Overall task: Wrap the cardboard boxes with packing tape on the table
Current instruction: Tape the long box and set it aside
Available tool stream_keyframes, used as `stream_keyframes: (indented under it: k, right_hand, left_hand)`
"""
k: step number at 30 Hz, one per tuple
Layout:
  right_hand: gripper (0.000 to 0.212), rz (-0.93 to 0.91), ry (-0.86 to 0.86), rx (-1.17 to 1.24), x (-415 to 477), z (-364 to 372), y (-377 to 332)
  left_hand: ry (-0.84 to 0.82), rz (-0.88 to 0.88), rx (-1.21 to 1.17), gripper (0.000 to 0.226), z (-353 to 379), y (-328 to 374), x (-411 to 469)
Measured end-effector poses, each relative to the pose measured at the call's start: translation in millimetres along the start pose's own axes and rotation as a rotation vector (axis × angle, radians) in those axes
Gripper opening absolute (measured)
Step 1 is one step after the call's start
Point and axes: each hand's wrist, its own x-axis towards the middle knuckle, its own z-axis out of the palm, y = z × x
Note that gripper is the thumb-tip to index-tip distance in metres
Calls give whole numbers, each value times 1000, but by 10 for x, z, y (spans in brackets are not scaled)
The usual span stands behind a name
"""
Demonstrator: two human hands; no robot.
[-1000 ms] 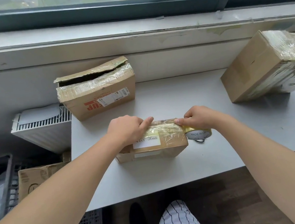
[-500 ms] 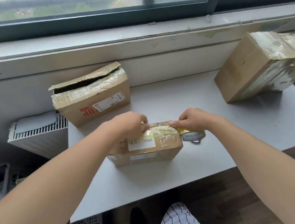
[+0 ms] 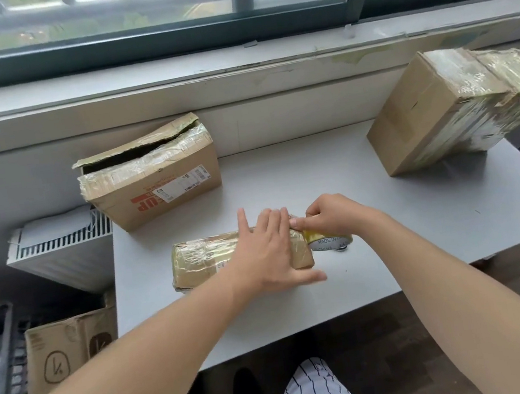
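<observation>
Small cardboard box (image 3: 207, 261) lies flat at centre of grey table (image 3: 380, 280), near front edge. Left hand (image 3: 269, 252) flat over its right end, fingers straight, pressing. Right hand (image 3: 331, 216) just beside, fingers curled round yellow tape roll (image 3: 328, 242) at box's right edge. Step, likely: smoothing strip. Next: steady box, carry roll round end. Box glossy with wrinkled tape, label partly hidden. Farther back: torn-open carton (image 3: 152, 178) left, heavily taped carton (image 3: 456, 109) right.

Mostly brown cardboard on a pale grey table (image 3: 392, 245)
The centre box (image 3: 201, 262) is brown under shiny yellowish tape, tape roll (image 3: 326, 241) yellow with black print on white; upper-left box (image 3: 156, 184) has red-orange lettering; garment (image 3: 319, 392) at bottom is white with dark pinstripes.
</observation>
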Motion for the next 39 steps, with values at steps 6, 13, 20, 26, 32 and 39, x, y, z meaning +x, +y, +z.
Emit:
stream_keyframes:
  k: [6, 13, 20, 26, 32, 39]
  right_hand:
    - [74, -42, 94, 30, -23, 17, -25]
    - [58, -400, 178, 491, -466, -660, -477]
    - [43, -582, 31, 392, -447, -645, -1265]
    - [49, -541, 67, 83, -360, -642, -1433]
    - [55, -371, 80, -181, -339, -1004, -1191]
    - [62, -228, 88, -399, -160, -1157, -743]
  left_hand:
    - [120, -13, -54, 91, -42, -5, 36]
    - [372, -1, -547, 102, -428, -494, -220]
    - [350, 34, -946, 99, -335, -748, -459]
    - [362, -64, -992, 100, -103, -1046, -682]
    - [319, -87, -1044, 103, -24, -1167, -774]
    - [285, -121, -1065, 102, -11, -1272, -863]
